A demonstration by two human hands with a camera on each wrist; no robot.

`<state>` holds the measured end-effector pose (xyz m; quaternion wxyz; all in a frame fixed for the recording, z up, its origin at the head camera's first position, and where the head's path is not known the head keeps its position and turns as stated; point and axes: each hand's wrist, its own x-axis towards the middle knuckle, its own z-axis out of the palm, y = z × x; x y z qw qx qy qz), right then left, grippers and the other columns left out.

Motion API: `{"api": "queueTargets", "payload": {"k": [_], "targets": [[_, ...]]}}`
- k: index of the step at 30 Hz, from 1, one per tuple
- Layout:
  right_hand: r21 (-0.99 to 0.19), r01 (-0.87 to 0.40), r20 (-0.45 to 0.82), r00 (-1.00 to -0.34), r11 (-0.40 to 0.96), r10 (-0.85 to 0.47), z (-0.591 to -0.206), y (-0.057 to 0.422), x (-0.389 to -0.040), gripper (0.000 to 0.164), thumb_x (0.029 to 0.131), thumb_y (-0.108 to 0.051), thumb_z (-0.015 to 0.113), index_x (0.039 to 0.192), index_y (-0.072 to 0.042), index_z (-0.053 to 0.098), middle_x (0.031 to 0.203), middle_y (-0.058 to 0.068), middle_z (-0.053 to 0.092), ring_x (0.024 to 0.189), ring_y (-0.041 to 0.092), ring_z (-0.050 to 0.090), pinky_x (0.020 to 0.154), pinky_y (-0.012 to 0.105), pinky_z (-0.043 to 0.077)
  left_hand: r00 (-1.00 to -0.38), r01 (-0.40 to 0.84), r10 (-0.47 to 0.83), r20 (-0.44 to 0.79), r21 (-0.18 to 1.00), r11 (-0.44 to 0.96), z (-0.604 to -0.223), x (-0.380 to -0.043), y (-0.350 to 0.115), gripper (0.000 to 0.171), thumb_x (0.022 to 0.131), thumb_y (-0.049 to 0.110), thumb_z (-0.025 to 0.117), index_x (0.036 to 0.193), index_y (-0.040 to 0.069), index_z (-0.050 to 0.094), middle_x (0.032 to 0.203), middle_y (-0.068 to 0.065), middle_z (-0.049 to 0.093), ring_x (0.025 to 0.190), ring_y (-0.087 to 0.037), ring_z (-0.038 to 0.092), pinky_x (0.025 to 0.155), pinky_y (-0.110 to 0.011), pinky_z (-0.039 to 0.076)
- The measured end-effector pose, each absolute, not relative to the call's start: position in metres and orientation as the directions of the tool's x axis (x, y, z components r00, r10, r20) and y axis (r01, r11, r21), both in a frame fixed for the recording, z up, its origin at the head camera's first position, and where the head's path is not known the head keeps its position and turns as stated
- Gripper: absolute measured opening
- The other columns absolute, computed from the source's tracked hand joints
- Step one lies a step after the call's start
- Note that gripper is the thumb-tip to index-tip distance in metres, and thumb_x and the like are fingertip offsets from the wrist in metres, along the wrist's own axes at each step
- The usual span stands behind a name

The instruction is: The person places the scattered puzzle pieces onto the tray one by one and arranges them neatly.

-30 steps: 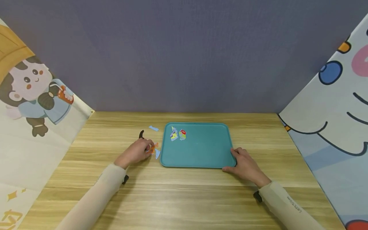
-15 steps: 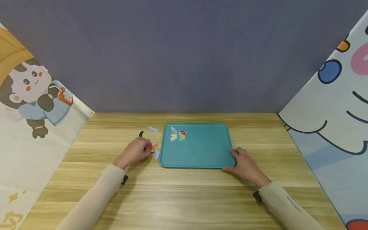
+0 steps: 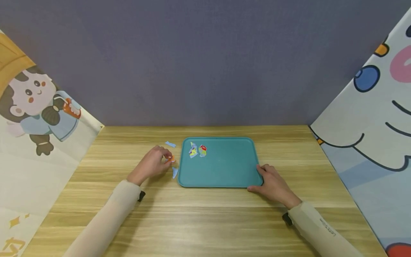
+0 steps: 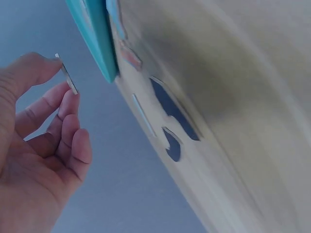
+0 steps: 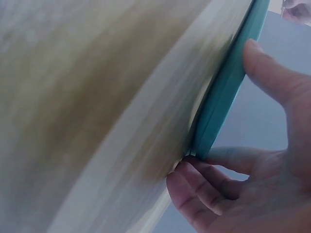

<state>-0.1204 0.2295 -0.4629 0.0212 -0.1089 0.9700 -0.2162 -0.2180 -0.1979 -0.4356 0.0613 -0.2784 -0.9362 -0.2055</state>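
Left grip (image 3: 153,161), nearly closed, pinches a thin piece (image 4: 67,75) that fingertip slip could drop beneath; right grip (image 3: 274,184), wider, holds the tray (image 3: 224,164).

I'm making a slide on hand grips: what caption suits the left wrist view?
Left hand pinching a thin piece near a teal tray, with loose pieces lying on the wood-grained table.

Counter (image 3: 205,221): moderately bright, lit from above, a pale sheen toward the near edge
Back wall (image 3: 205,64): dimmer, muted
Left sleeve (image 3: 102,217): soft-edged shadow on the counter to its right
Left wrist view: bluish, hazy — a broad shadow across the wood
Right hand (image 5: 267,182): clearer than the wood grain, which smears out of focus
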Motion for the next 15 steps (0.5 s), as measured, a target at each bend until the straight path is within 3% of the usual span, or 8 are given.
{"api": "queueTargets", "payload": {"k": [10, 15], "targets": [[-0.420, -0.208, 0.008, -0.974, 0.883, -0.226, -0.462, 0.230, -0.119, 0.093, 0.074, -0.045, 0.077, 0.137, 0.011, 0.038, 0.125, 0.023, 0.046, 0.111, 0.036, 0.044, 0.088, 0.050, 0.041, -0.813, 0.582, 0.529, 0.243, 0.355, 0.732, -0.423, -0.227, -0.172, 0.011, 0.080, 0.013, 0.072, 0.088, 0.005, 0.071, 0.081, -0.004, 0.064, 0.081, -0.026, 0.057, 0.070, -0.035, 0.045], [-0.419, -0.206, 0.008, -0.975, 0.884, -0.223, -0.463, 0.230, -0.120, 0.094, 0.074, -0.046, 0.078, 0.137, 0.011, 0.039, 0.123, 0.022, 0.046, 0.111, 0.035, 0.045, 0.089, 0.049, 0.041, -0.829, 0.557, 0.516, 0.213, 0.387, 0.735, -0.414, -0.234, -0.154, 0.012, 0.082, 0.016, 0.071, 0.091, 0.008, 0.072, 0.083, -0.001, 0.064, 0.085, -0.025, 0.058, 0.069, -0.035, 0.047]]}}
